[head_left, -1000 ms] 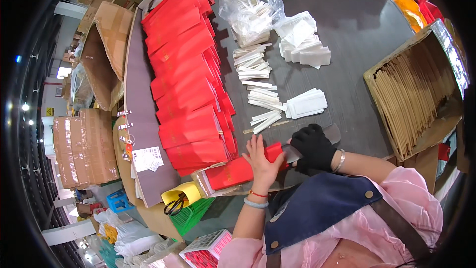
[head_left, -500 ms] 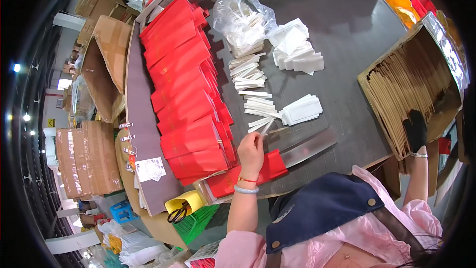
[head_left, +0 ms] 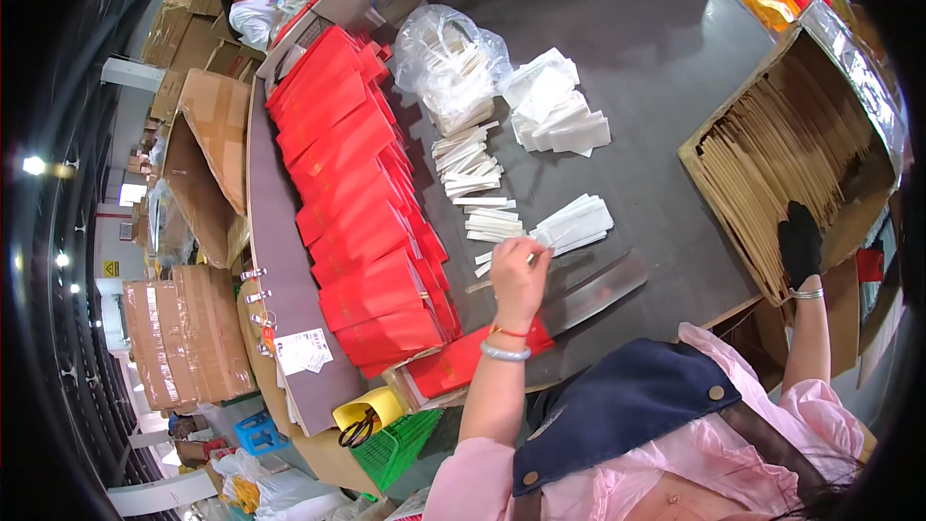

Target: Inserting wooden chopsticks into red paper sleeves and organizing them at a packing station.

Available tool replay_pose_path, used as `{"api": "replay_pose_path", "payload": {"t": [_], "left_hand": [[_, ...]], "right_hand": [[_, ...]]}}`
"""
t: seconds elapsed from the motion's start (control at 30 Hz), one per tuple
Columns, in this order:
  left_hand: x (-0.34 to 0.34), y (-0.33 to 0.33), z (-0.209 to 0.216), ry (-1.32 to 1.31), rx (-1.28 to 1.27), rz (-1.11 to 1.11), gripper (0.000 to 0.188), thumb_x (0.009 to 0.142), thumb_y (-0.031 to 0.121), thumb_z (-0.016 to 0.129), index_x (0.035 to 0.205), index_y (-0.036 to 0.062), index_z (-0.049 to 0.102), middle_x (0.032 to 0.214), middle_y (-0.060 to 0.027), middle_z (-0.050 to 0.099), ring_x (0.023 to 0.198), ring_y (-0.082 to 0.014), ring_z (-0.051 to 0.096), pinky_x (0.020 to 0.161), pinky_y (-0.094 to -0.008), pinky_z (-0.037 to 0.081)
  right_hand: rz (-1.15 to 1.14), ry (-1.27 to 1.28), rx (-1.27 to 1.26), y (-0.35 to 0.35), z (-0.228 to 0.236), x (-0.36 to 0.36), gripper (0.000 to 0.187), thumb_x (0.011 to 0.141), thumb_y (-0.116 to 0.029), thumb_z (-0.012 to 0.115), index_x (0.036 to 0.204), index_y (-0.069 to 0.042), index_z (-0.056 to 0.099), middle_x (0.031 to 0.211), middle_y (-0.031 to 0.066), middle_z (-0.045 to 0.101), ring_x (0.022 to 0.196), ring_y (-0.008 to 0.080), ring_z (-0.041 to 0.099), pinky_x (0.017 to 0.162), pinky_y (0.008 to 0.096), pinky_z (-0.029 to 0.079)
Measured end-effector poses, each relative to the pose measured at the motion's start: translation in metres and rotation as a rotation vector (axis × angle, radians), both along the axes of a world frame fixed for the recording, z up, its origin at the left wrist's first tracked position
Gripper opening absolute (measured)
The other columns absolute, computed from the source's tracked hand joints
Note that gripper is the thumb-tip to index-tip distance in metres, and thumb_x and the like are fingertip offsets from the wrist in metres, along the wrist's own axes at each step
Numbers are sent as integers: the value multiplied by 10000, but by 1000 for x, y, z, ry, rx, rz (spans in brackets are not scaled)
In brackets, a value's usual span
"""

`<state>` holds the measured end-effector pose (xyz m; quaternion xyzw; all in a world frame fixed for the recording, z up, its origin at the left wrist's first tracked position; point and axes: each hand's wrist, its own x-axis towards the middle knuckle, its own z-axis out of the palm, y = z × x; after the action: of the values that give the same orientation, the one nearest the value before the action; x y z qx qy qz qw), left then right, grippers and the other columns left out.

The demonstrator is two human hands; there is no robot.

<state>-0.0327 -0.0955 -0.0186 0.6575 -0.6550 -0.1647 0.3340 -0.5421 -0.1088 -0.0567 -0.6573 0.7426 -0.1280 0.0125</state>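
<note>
My left hand (head_left: 519, 280) is pinched closed just beside a fanned stack of flat white packets (head_left: 577, 220) and a row of narrow white strips (head_left: 469, 162). Whatever lies between its fingertips is too small to make out. Under that wrist lies a red bag (head_left: 449, 365), with a shiny grey flat strip (head_left: 610, 291) extending to its right. On the right, my right hand (head_left: 800, 243), in a black glove, lies with fingers stretched out against brown flat sheets (head_left: 772, 174) packed upright in an open carton (head_left: 696, 159).
Overlapping red bags (head_left: 352, 198) line the table's left side. A clear plastic bag (head_left: 451, 53) and more white packets (head_left: 555, 111) are farther back. A yellow holder with scissors (head_left: 371, 410) is at the near left edge. Another person (head_left: 253, 5) is at far left.
My left hand has moved right and slightly down, off the narrow strips toward the white packets. The view has shifted a little. My right hand stays at the brown sheets.
</note>
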Motion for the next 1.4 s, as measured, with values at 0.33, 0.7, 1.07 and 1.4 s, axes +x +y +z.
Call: {"api": "replay_pose_path", "payload": {"t": [0.33, 0.7, 1.07, 1.4], "left_hand": [[-19, -26, -18, -201, -77, -67, 321, 688, 131, 799, 971, 75, 661, 928, -79, 604, 893, -294, 548, 799, -404, 458], [-17, 61, 7, -33, 332, -154, 267, 679, 215, 818, 883, 81, 710, 788, -68, 637, 779, -263, 588, 745, -387, 491], [-17, 101, 5, -161, 170, -71, 693, 598, 265, 850, 1211, 47, 611, 1235, -101, 551, 1162, -346, 459, 994, -458, 373], [-30, 83, 2, -199, 195, -98, 769, 614, 200, 845, 1311, 85, 541, 1240, -112, 529, 1156, -329, 466, 970, -459, 379]], "right_hand": [[-194, -607, -245, 0, 55, 40, 237, 993, -162, 502, 1093, 18, 621, 1002, 116, 657, 935, 221, 600, 870, 309, 455], [735, -758, 83, -6, 50, 207, 165, 813, -36, 660, 975, -62, 665, 790, 111, 579, 761, 280, 582, 689, 373, 454], [1083, -314, 191, -4, 21, 260, 207, 795, -226, 701, 994, -171, 693, 787, 98, 612, 753, 303, 608, 669, 417, 493], [822, -829, 401, 24, 9, 305, 324, 737, -49, 739, 1044, -62, 639, 980, 141, 614, 908, 328, 611, 797, 369, 506]]}}
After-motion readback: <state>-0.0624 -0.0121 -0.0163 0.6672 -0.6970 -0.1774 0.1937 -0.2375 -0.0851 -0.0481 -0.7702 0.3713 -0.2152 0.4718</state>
